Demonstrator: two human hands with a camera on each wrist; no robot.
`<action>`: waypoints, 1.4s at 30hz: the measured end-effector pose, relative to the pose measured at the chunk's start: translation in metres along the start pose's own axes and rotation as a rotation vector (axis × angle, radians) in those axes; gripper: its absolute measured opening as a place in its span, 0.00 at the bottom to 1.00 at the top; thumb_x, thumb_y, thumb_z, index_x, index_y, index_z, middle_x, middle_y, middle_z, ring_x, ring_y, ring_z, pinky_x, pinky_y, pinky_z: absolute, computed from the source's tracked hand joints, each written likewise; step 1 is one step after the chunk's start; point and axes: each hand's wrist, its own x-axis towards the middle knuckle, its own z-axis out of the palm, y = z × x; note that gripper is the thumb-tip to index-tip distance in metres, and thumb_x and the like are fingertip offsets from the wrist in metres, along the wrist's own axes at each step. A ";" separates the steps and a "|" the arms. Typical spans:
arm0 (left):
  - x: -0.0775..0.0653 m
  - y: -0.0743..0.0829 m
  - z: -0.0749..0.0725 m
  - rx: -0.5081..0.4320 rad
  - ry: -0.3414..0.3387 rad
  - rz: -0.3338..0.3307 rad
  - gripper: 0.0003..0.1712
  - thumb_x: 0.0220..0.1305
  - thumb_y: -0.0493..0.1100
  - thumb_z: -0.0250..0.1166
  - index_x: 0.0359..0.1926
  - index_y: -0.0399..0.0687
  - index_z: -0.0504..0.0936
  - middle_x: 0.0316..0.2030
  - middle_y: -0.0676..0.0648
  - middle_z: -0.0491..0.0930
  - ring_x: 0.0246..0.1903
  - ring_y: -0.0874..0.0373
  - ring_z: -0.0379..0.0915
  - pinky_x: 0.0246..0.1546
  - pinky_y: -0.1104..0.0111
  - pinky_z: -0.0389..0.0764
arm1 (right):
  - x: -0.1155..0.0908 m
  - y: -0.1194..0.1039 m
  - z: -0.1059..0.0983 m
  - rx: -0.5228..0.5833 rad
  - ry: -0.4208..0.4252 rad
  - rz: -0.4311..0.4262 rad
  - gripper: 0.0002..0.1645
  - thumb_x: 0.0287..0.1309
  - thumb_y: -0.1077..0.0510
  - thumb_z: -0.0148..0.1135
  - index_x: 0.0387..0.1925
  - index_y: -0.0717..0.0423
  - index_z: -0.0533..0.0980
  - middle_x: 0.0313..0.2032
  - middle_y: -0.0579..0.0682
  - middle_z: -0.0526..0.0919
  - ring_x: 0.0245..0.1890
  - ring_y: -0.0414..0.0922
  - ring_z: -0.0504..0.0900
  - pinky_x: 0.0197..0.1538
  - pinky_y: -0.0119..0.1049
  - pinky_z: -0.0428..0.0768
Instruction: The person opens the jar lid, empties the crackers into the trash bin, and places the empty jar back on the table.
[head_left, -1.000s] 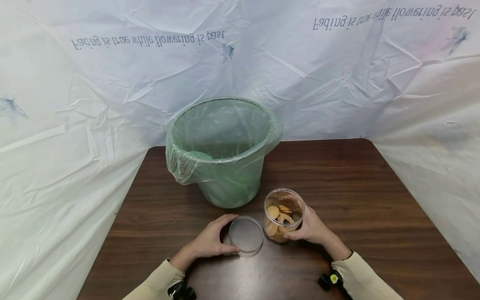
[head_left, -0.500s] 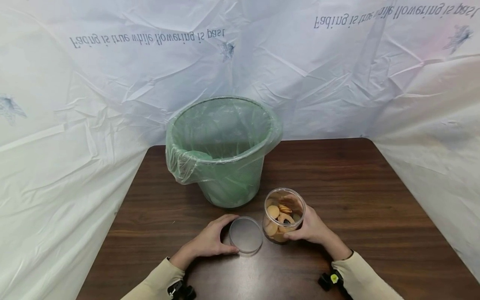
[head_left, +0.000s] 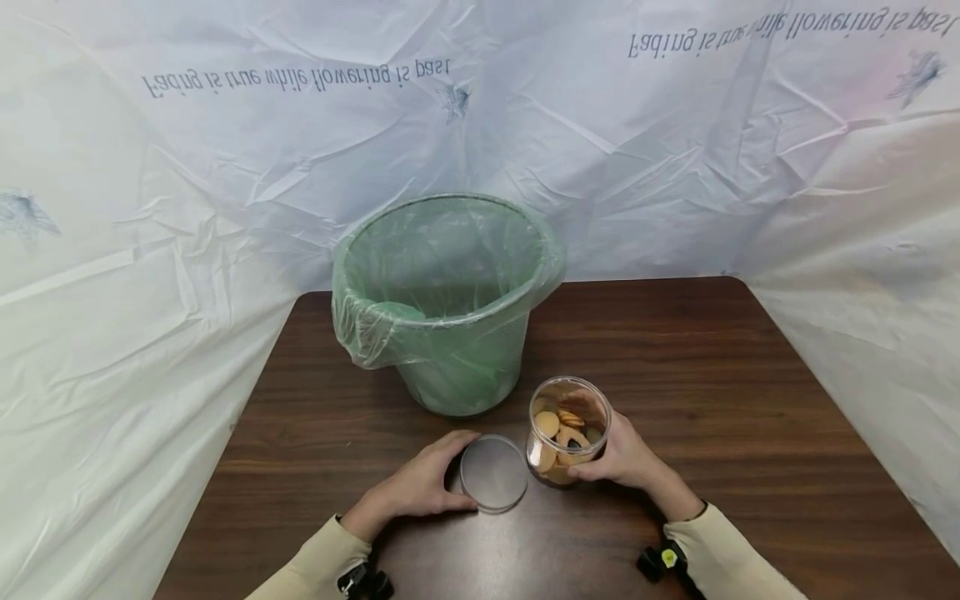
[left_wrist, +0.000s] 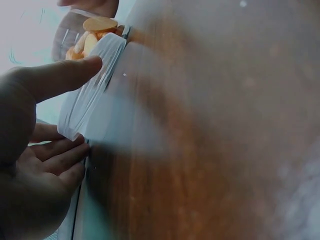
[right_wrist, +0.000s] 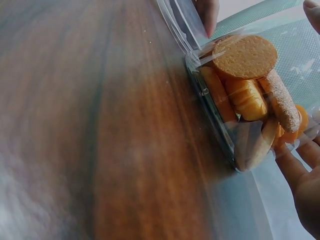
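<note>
My left hand [head_left: 427,482] holds a clear round plastic lid [head_left: 495,473] that lies on the table, thumb on the near side and fingers on the far side. Just right of it stands an uncovered transparent jar [head_left: 534,454], held around its right side by my right hand [head_left: 621,454]. Inside the jar are several cookies [head_left: 547,424]; the right wrist view shows a round biscuit [right_wrist: 245,56] and a sugar-dusted one [right_wrist: 281,102] among them. In the left wrist view, the thumb tip [left_wrist: 92,65] touches the lid [left_wrist: 97,82].
Behind the hands stands a mesh bin [head_left: 465,375] with a green plastic liner [head_left: 375,333] folded over its rim. The brown wooden table [head_left: 675,350] runs to rounded far corners. White printed sheeting [head_left: 300,150] hangs around the back and sides.
The lid and my left hand's fingertips have shifted very slightly right, closer to the jar. My right hand and the jar have kept their place.
</note>
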 end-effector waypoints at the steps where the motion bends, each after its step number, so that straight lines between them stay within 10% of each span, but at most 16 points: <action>1: 0.000 0.000 0.000 0.004 0.001 0.003 0.52 0.45 0.51 0.79 0.69 0.41 0.64 0.65 0.48 0.68 0.65 0.56 0.65 0.64 0.61 0.70 | 0.000 0.000 0.000 0.003 0.001 0.003 0.60 0.31 0.57 0.84 0.67 0.59 0.61 0.61 0.57 0.73 0.61 0.44 0.72 0.61 0.24 0.70; 42: 0.000 -0.005 -0.010 -0.018 0.029 -0.004 0.49 0.50 0.48 0.75 0.70 0.42 0.64 0.67 0.46 0.66 0.67 0.54 0.63 0.65 0.57 0.69 | 0.004 0.000 0.002 0.005 0.002 0.022 0.59 0.31 0.56 0.85 0.67 0.56 0.62 0.61 0.57 0.73 0.61 0.47 0.72 0.62 0.25 0.70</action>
